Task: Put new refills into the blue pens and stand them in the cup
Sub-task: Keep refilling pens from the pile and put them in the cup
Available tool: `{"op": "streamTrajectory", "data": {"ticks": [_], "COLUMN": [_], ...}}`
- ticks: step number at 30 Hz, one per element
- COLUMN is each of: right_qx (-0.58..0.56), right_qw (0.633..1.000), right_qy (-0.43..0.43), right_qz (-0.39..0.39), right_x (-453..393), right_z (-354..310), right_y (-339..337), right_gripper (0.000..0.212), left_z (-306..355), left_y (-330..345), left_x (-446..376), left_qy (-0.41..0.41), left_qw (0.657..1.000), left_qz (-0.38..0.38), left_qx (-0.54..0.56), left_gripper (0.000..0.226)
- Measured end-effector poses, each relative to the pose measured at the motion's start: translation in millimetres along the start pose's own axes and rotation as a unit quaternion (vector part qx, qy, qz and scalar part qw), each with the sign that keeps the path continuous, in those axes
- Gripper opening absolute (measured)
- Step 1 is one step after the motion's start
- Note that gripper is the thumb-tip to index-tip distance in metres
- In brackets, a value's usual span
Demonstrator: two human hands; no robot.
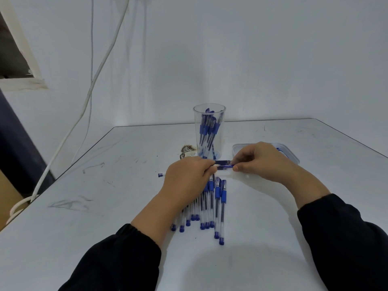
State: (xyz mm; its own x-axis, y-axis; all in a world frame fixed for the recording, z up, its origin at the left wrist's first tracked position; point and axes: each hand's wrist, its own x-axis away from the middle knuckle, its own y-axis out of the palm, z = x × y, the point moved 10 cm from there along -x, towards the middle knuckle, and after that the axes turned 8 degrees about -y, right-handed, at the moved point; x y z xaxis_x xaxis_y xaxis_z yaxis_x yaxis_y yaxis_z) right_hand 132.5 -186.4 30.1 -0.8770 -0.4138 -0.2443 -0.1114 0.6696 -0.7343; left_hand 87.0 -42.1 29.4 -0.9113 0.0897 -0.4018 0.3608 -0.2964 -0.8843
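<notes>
Hands met above table [294, 206]. Left hand [186, 177] and right hand [258, 158] each had fingers curled, pinching opposite ends of a blue pen [224, 165] held level between the fingertips. Clear cup [209, 131], holding pens, stood just beyond the fingers. Loose pens [212, 204] lay under the left wrist. White tray [294, 157] sat behind the right hand.

Your left hand [189, 175] covers the tops of several pens [212, 204] on the table and one end of the pen parts you hold. Your right hand [260, 160] hides most of the white tray [294, 156], whose contents cannot be made out. Both sleeves [346, 244] run off the bottom edge.
</notes>
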Motion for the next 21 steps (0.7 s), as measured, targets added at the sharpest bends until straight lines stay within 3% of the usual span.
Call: {"op": "streamTrajectory", "data": {"ticks": [8,21], "right_qx": [0.168,0.172], "right_qw": [0.983,0.982], "right_qy": [0.031,0.031], "right_qz": [-0.065,-0.078], "right_x": [3,0], "right_z": [15,18], "right_y": [14,18], "right_gripper": [0.011,0.01], "left_z": [-13,-7], "left_y": [-8,0], "left_x": [2,3], "left_qy": [-0.035,-0.01], "left_qw": [0.998,0.995], "left_qz": [0.024,0.008], "left_qx": [0.052,0.1], "left_gripper": [0.033,0.028]}}
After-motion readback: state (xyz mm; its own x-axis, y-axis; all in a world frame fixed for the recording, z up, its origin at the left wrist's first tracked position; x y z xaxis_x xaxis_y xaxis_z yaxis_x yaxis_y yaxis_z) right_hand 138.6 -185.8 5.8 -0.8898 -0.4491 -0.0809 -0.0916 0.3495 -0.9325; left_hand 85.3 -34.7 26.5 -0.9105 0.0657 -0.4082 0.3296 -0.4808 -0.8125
